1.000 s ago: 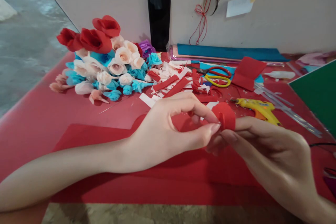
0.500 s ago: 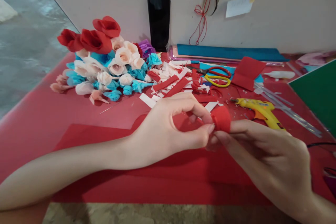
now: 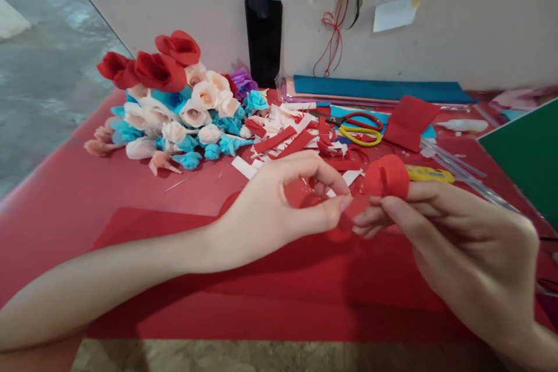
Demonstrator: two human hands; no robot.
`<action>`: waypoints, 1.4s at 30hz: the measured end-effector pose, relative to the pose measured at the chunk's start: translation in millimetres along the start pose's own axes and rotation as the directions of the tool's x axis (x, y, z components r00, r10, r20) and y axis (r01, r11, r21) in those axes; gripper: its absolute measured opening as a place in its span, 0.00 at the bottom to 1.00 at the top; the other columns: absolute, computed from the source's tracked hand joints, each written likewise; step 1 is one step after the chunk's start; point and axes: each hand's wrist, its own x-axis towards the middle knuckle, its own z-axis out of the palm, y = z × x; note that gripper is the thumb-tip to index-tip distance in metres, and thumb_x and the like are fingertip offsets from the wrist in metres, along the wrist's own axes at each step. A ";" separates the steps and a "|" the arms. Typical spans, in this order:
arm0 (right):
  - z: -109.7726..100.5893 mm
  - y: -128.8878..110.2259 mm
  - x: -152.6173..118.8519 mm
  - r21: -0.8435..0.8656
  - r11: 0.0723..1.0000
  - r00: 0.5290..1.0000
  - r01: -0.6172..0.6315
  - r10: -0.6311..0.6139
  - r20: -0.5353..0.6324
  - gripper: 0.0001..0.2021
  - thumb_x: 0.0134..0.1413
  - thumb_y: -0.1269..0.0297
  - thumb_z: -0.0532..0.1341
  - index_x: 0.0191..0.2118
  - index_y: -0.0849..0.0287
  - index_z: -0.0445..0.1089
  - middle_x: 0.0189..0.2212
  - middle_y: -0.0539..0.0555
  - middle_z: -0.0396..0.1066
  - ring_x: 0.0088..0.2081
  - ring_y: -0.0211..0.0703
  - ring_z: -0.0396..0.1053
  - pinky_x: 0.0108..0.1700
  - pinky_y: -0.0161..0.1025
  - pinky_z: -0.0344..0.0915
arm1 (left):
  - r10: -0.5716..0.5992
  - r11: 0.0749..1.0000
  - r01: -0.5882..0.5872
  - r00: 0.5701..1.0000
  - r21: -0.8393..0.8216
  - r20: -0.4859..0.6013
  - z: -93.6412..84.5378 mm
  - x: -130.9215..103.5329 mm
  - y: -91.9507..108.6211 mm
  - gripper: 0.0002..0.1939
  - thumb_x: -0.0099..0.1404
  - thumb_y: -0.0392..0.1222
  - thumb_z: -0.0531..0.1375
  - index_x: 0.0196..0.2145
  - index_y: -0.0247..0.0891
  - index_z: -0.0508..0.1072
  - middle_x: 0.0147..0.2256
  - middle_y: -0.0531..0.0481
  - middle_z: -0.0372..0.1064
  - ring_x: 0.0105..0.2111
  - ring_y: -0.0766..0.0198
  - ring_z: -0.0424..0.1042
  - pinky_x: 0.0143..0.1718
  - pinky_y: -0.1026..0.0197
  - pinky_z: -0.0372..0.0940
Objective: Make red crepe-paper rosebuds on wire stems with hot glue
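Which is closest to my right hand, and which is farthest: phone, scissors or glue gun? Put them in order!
1. Glue gun, partly hidden behind your right hand.
2. Scissors, farther back, to its left.
3. Phone, farthest back and left, standing upright.

Paper flowers (image 3: 206, 95), scraps (image 3: 285, 133), scissors (image 3: 355, 128) and a glue gun (image 3: 429, 174) lie on the red table (image 3: 56, 186).

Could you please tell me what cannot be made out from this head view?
In the head view:
- Yellow glue gun: handle hidden behind the right hand.
- Left hand: anything small between its thumb and finger is too small to tell.
- White note: any writing is too small and blurred.
- Green board: cut off by the right edge.
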 end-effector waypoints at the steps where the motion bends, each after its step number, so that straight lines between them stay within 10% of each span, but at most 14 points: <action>1: -0.2 0.2 -0.1 0.001 1.000 1.000 -0.001 0.001 -0.012 0.06 0.51 0.75 0.58 0.27 0.60 0.69 0.23 0.47 0.73 0.24 0.30 0.71 0.27 0.20 0.68 | 0.000 1.000 0.000 1.000 0.018 -0.010 -0.5 1.2 -0.5 0.01 0.56 0.33 0.58 0.27 0.36 0.69 0.27 0.55 0.65 0.28 0.71 0.64 0.31 0.68 0.60; 24: -2.6 6.5 -1.0 0.068 0.997 0.996 -0.022 0.028 -0.085 0.04 0.52 0.71 0.59 0.28 0.57 0.68 0.23 0.44 0.72 0.22 0.29 0.70 0.26 0.22 0.70 | -0.166 0.982 0.161 0.985 0.104 0.042 -16.2 31.9 -43.0 0.11 0.59 0.34 0.49 0.24 0.35 0.68 0.24 0.55 0.65 0.26 0.71 0.63 0.28 0.68 0.56; 42: -4.3 5.0 -1.0 0.067 0.997 0.995 -0.035 0.041 -0.089 0.04 0.52 0.70 0.58 0.28 0.58 0.67 0.23 0.45 0.72 0.22 0.28 0.69 0.26 0.21 0.69 | -0.212 0.968 0.209 0.977 0.137 0.009 -22.4 37.0 -50.6 0.09 0.51 0.43 0.63 0.26 0.34 0.71 0.23 0.53 0.69 0.23 0.72 0.64 0.25 0.69 0.58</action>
